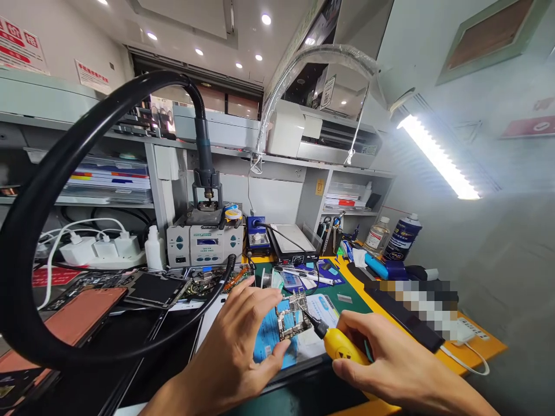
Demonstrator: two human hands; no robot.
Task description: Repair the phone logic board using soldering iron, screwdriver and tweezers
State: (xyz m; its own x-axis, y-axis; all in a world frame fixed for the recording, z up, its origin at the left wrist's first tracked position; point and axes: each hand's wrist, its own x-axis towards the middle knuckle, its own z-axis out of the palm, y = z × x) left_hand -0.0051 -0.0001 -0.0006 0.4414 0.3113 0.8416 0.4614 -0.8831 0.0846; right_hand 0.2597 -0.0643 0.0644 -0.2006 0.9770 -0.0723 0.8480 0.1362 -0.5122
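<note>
My left hand (243,341) pinches a small bare phone circuit board (293,315) between fingertips and thumb, holding it tilted above a blue and white packet (269,341). My right hand (377,361) is wrapped round a yellow-handled tool (342,345) with a black neck and a thin tip; its exact kind I cannot tell. The tip points at the upper right part of the board, and whether it touches is too small to make out. Just beyond the board lie a solder spool (266,278) and a white pen-like tool (312,276).
A hot-air station (203,245) stands at the back, its thick black hose (56,173) looping across the left side. Phone parts (78,312) lie at left. At right are a spray can (403,237), a clear bottle (377,234) and a lit lamp (437,156).
</note>
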